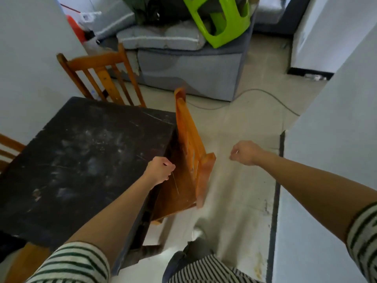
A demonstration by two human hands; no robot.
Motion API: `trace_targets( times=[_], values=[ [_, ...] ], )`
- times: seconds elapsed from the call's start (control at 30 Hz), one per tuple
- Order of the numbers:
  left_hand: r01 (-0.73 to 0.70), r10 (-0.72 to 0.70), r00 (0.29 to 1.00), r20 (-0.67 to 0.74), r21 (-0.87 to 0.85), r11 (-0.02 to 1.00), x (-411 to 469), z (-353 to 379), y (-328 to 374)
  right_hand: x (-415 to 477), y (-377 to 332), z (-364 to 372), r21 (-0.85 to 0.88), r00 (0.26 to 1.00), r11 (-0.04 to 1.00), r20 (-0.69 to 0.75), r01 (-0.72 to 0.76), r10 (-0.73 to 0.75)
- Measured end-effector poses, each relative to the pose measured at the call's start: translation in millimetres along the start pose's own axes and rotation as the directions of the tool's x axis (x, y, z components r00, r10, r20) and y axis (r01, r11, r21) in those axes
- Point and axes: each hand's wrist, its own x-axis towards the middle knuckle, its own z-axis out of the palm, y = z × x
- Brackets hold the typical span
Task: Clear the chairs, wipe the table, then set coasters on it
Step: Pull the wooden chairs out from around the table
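From the head view, I judge the job to be at an early stage. The dark table [81,150] shows pale dusty smears, so wiping looks undone, and I see no cloth or coasters. The side chair [191,144] leans tucked against the table's right edge, the far chair [102,78] stands at its end, and a third chair [10,148] is cut off at the left.

My left hand [160,169] hovers over the table's right edge, fingers curled into a fist on nothing. My right hand [245,153] hangs over the floor, also curled and apparently empty. Motion blur softens the side chair, and its seat is mostly hidden.
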Motion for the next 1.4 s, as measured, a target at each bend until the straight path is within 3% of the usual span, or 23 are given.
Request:
trace_targets(
  times=[0.27,0.43,0.6,0.67,0.8,0.93,1.0,1.17,1.23,1.3,1.4],
  values=[
    [0.067,-0.063,0.998,0.031,-0.116,0.991,57,9,22,118,-45,-53,0.073,0.986,0.984,-0.028,0.165,-0.163],
    [0.12,-0.114,0.993,0.041,-0.214,0.969,69,5,45,185,-88,-100,0.191,0.976,0.962,-0.134,0.196,-0.172],
    [0.181,-0.199,0.98,-0.011,-0.37,0.911,84,0,60,223,-161,-134,0.01,0.854,0.883,-0.261,0.47,-0.451],
    [0.206,-0.243,0.969,-0.039,-0.413,0.887,88,2,69,234,-191,-137,-0.105,0.785,0.806,-0.184,0.583,-0.592],
    [0.288,-0.379,0.921,-0.085,-0.506,0.813,96,12,86,256,-229,-128,-0.244,0.616,0.573,0.172,0.782,-0.768],
    [0.369,-0.56,0.827,-0.05,-0.704,0.607,99,30,114,272,-230,-120,-0.361,0.45,0.284,0.559,0.888,-0.696],
    [0.385,-0.611,0.789,-0.062,-0.725,0.571,98,44,131,284,-223,-121,-0.377,0.386,0.152,0.686,0.914,-0.617],
    [0.447,-0.665,0.715,-0.214,-0.591,0.671,84,80,160,293,-213,-127,-0.391,0.316,-0.03,0.785,0.92,-0.534],
    [0.61,-0.687,0.666,-0.291,-0.317,0.726,74,94,171,289,-212,-130,-0.394,0.301,-0.085,0.808,0.915,-0.506],
    [0.722,-0.685,0.577,-0.444,-0.115,0.683,64,110,183,285,-207,-133,-0.383,0.276,-0.131,0.826,0.914,-0.491],
    [0.768,-0.679,0.494,-0.543,-0.094,0.634,54,128,189,279,-194,-137,-0.383,0.253,-0.182,0.832,0.905,-0.495]
  ],
)
